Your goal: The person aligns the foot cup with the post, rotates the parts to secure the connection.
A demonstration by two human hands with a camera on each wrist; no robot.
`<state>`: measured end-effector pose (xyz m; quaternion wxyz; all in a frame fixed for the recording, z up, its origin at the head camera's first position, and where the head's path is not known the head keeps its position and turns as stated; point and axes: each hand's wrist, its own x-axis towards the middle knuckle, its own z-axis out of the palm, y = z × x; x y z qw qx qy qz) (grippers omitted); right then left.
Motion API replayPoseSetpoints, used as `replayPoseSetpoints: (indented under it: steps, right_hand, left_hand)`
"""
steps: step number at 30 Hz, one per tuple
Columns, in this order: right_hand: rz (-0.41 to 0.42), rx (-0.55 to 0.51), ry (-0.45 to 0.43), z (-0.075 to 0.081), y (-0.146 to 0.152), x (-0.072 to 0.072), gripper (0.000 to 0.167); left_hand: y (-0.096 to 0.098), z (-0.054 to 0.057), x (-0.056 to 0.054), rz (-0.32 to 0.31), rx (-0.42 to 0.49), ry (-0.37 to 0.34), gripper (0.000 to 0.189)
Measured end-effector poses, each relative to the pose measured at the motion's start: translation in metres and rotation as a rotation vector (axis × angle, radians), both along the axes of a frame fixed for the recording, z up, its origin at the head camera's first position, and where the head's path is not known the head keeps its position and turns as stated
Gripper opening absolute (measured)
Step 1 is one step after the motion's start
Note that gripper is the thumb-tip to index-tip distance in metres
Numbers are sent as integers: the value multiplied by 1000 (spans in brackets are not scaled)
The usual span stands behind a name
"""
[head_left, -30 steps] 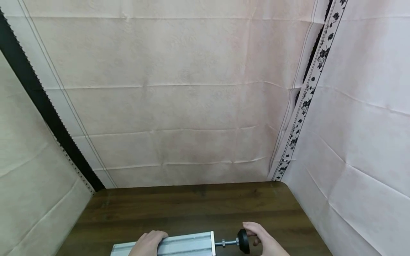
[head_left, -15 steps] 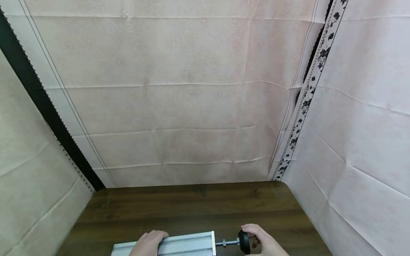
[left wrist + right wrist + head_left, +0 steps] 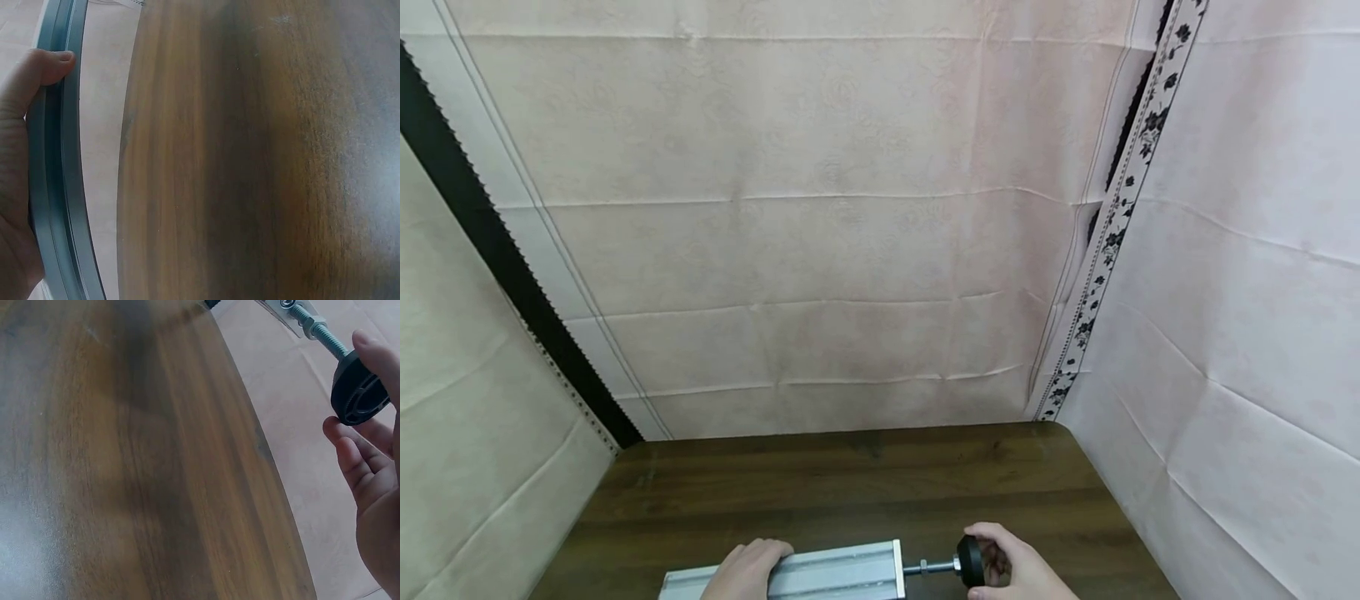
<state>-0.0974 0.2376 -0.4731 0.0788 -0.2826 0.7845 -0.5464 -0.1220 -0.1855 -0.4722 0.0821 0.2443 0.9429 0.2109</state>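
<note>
A silver aluminium profile [image 3: 842,571] with grooved sides lies across the front in the head view. My left hand [image 3: 748,571] grips it, the thumb [image 3: 55,65] lying over the groove in the left wrist view. From the profile's capped right end sticks out a threaded rod [image 3: 936,567] with a nut [image 3: 310,326] on it. At the rod's outer end sits a round black levelling foot [image 3: 970,562], ribbed inside in the right wrist view. My right hand [image 3: 1018,567] holds this foot by its rim, thumb on one side and curled fingers on the other.
A brown wooden table [image 3: 850,483] spreads out beyond the profile. Pale creased cloth hangs behind it [image 3: 850,250] and on both sides. Light floor tiles [image 3: 287,425] show past the table's edge in the wrist views.
The right hand's fingers have shifted around the foot's rim, and the thumb now shows at its lower side in the head view. The left hand and the profile stay nearly still.
</note>
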Motion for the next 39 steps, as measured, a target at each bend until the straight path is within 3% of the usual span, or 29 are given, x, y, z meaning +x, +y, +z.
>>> replayPoseSetpoints:
  steps: [8, 14, 21, 26, 31, 39]
  right_hand:
    - [-23, 6, -107, 2, -2, 0, 45]
    - [-59, -10, -193, 2, -3, 0, 43]
    - [-68, 10, -198, 1, -2, -2, 38]
    - [-49, -3, -193, 2, -1, -2, 40]
    - [-72, -16, -52, -1, 2, -1, 54]
    - [-3, 83, 343, -12, 8, -1, 91]
  left_hand:
    - [0, -2, -1, -31, -18, 65, 68]
    - [2, -3, -2, -35, -1, 50, 66]
    - [3, -5, -1, -36, -3, 87, 67]
    - [3, -6, -2, -30, -5, 56, 68]
    - [4, -8, -4, -27, 1, 31, 66]
    - [4, -8, -4, -36, 2, 61, 65]
